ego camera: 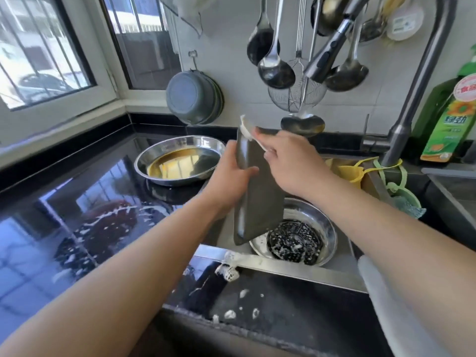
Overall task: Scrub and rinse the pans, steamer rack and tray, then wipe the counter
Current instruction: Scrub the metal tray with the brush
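— How much room have you got there?

— Little. I'm over the sink (296, 269), its steel front rim just below, the black table (77, 215) open to my left, wet and foam-flecked. Faucet (412, 99) rises at the right; ladles (277, 68) hang close above.

— And the tray?

— The tray (257, 197) stands tilted on end over the sink. My left hand (229, 173) has its grip clamped on the tray's left edge, thumb across the face. My right hand (286, 155) pinches a white scrubbing cloth (248, 131) against the top corner.

— What's around?

— Below the tray, a steel pan (327, 228) holds the dark steamer rack (295, 242), foamy. Another pan (180, 159) with brownish liquid sits on the table beyond my left hand. Dish soap bottle (450, 117) stands far right.
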`<state>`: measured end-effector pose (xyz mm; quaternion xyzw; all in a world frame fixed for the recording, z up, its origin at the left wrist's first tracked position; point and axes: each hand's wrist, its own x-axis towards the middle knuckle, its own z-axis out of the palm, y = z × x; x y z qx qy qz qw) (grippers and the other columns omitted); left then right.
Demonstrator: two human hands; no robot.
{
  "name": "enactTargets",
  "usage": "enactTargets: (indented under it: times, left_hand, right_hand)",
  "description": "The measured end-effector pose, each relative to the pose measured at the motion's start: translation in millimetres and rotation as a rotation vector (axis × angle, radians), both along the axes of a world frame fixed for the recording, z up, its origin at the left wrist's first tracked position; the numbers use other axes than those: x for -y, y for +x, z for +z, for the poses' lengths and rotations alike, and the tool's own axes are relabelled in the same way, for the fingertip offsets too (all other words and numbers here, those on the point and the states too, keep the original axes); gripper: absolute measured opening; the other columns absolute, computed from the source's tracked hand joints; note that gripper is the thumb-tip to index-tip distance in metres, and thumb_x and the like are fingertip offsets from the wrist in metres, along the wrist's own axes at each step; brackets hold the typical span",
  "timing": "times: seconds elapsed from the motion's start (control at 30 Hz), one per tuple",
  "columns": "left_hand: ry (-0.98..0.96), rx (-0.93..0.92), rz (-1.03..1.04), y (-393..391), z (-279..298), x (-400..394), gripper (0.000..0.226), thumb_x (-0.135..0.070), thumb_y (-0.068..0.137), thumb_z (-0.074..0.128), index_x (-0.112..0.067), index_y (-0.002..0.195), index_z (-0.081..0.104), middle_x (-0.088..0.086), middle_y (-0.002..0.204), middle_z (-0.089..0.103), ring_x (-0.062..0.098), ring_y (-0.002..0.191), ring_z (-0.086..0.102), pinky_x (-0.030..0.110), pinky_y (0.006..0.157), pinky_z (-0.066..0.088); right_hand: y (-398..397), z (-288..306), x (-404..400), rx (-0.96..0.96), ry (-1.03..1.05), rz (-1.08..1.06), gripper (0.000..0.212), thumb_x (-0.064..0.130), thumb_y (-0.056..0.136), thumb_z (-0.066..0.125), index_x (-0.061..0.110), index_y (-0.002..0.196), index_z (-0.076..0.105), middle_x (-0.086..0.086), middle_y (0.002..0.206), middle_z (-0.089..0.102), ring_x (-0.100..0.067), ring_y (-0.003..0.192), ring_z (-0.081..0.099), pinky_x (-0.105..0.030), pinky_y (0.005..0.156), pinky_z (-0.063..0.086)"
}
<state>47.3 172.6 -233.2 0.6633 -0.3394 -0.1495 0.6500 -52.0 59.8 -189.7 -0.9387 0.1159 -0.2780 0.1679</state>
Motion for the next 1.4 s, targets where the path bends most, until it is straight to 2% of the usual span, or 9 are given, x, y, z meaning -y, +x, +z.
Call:
enactTargets:
  times: [0.17, 0.4, 0.6, 0.87, 0.97, 1.03, 1.13, 1.27, 1.4]
  left_hand:
    - [-0.282, -0.271, -0.004, 6, 8, -53, 0.055, 0.018, 0.091, 0.053, -0.017, 0.132, 0.042, 0.021, 0.124, 0.065, 0.034, 0.106, 0.071, 0.040, 0.076, 0.060]
    - [-0.303, -0.338, -0.052, 19, -10, -104, 0.056, 0.025, 0.086, 0.050, -0.014, 0.126, 0.048, 0.025, 0.120, 0.066, 0.037, 0.099, 0.070, 0.048, 0.076, 0.058]
    - [-0.417, -0.611, -0.064, 18, -31, -120, 0.051, 0.020, 0.070, 0.049, -0.002, 0.116, 0.053, 0.023, 0.096, 0.060, 0.035, 0.087, 0.061, 0.043, 0.071, 0.052]
    - [-0.544, -0.658, -0.093, 4, -30, -117, 0.050, 0.020, 0.065, 0.041, -0.001, 0.111, 0.048, 0.021, 0.108, 0.056, 0.038, 0.099, 0.057, 0.046, 0.084, 0.049]
    - [-0.814, -0.880, -0.253, 4, -23, -127, 0.030, -0.001, 0.067, 0.046, -0.009, 0.097, 0.047, 0.017, 0.102, 0.050, 0.034, 0.095, 0.050, 0.042, 0.099, 0.038]
    - [-0.907, -0.997, -0.273, 4, -22, -129, 0.032, -0.017, 0.082, 0.046, -0.003, 0.108, 0.058, 0.018, 0.110, 0.059, 0.033, 0.106, 0.058, 0.038, 0.110, 0.036]
    - [-0.863, -1.034, -0.194, 2, -22, -125, 0.060, -0.045, 0.103, 0.040, 0.000, 0.137, 0.058, 0.021, 0.140, 0.060, 0.037, 0.133, 0.056, 0.048, 0.118, 0.036]
    - [-0.712, -0.952, -0.087, -9, -22, -121, 0.072, -0.062, 0.106, 0.024, -0.008, 0.122, 0.068, 0.017, 0.124, 0.071, 0.030, 0.119, 0.067, 0.045, 0.110, 0.046]
    - [-0.759, -0.950, -0.085, -8, -18, -122, 0.080, -0.066, 0.104, 0.022, -0.004, 0.138, 0.059, 0.023, 0.139, 0.061, 0.037, 0.131, 0.058, 0.049, 0.118, 0.038]
  right_hand:
    - [24, 5, -70, -0.026, -0.012, 0.106, 0.064, 0.009, 0.097, 0.047, 0.045, 0.150, 0.040, -0.003, 0.099, 0.050, -0.031, 0.109, 0.053, -0.041, 0.088, 0.048]
    - [43, 15, -108, -0.155, -0.127, 0.121, 0.059, 0.010, 0.096, 0.048, 0.044, 0.145, 0.048, -0.007, 0.125, 0.056, -0.036, 0.115, 0.055, -0.041, 0.092, 0.048]
    - [19, -28, -119, -0.199, -0.098, 0.149, 0.055, 0.019, 0.103, 0.044, 0.050, 0.148, 0.037, 0.009, 0.089, 0.043, -0.030, 0.086, 0.058, -0.045, 0.080, 0.052]
    - [27, -31, -141, -0.128, 0.023, 0.126, 0.057, 0.018, 0.101, 0.046, 0.053, 0.146, 0.039, 0.008, 0.088, 0.049, -0.025, 0.087, 0.057, -0.043, 0.081, 0.051]
    - [14, -40, -148, -0.120, 0.023, 0.118, 0.060, 0.018, 0.100, 0.048, 0.056, 0.144, 0.033, 0.007, 0.086, 0.049, -0.025, 0.084, 0.056, -0.044, 0.077, 0.052]
    - [4, -49, -153, -0.160, 0.007, 0.129, 0.059, 0.019, 0.100, 0.049, 0.056, 0.145, 0.036, 0.007, 0.084, 0.046, -0.024, 0.082, 0.055, -0.046, 0.076, 0.052]
    - [4, -50, -151, -0.186, -0.075, 0.080, 0.057, 0.021, 0.101, 0.046, 0.057, 0.144, 0.039, 0.005, 0.084, 0.044, -0.026, 0.080, 0.054, -0.042, 0.072, 0.050]
    - [17, -34, -159, -0.214, -0.165, 0.042, 0.058, 0.021, 0.101, 0.041, 0.057, 0.146, 0.036, 0.004, 0.088, 0.045, -0.028, 0.084, 0.054, -0.034, 0.066, 0.035]
    - [7, -29, -154, -0.227, -0.174, 0.053, 0.057, 0.021, 0.102, 0.041, 0.056, 0.147, 0.037, 0.004, 0.086, 0.043, -0.027, 0.082, 0.054, -0.034, 0.064, 0.038]
